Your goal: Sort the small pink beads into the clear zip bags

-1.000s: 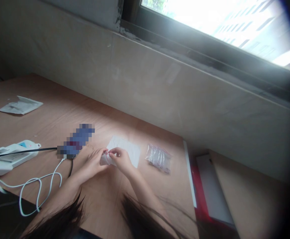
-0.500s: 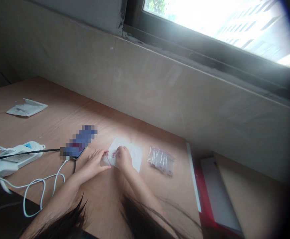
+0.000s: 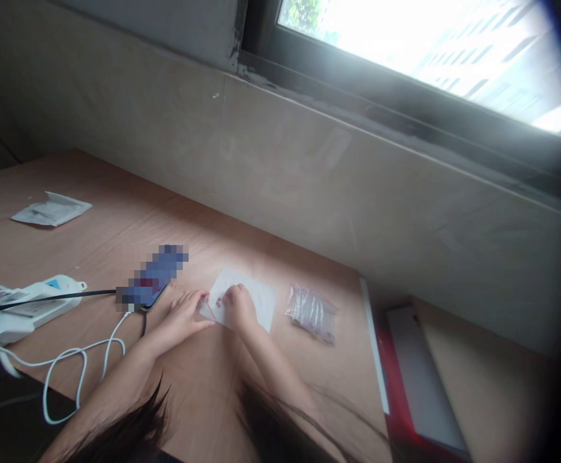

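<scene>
Clear plastic bag (image 3: pixel 207 310) w/ red edge sits btwn both hands, at edge of white paper sheet (image 3: pixel 256 292). L hand (image 3: pixel 184 315) fingers pinch its near end; R hand (image 3: pixel 238 307) fingers bunched narrow on it. Second bag (image 3: pixel 311 314) lies just beside sheet on counter (image 3: pixel 116 209).

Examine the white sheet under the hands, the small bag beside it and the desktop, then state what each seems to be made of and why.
The white sheet looks like paper: matte, thin and flat, though it could be another thin sheet. The small bag seems to be clear plastic, glossy with crinkled highlights. The desktop looks like plywood or wood veneer, with pale visible grain and a soft sheen.
</scene>
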A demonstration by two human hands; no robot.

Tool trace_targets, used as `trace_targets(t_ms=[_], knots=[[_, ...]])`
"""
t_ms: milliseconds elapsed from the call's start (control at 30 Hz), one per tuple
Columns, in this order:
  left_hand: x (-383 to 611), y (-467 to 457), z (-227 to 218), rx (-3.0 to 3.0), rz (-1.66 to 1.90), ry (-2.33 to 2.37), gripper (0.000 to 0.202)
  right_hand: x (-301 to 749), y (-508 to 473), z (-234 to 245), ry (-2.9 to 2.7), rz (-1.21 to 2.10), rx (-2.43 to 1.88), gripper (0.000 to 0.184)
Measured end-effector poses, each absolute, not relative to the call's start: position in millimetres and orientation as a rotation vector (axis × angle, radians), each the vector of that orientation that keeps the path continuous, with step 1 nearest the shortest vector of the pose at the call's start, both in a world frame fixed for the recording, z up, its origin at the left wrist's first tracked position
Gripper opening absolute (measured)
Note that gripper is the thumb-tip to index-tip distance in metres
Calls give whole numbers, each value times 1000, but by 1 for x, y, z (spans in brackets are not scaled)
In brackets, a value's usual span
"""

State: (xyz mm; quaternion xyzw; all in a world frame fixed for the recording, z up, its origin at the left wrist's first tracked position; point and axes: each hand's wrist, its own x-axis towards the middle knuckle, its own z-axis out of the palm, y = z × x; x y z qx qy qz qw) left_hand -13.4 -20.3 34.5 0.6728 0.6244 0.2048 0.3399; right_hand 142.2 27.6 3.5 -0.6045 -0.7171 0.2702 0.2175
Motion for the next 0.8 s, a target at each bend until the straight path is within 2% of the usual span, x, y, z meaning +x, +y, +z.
trace_targets(t_ms=[133,300,533,800], knots=[[-12,-21,37,1738,528,1629,52,143,26,13,-1914,755,-1727,8],[-11,-21,44,1706,561,1607,43,133,18,30,-1922,1009,-1489,17],[-17,-20,31,1704,638,1594,50,125,22,16,-1974,729,-1900,17],[-17,-21,33,1735,634,1573,48,120,28,15,-2012,720,-2081,18]])
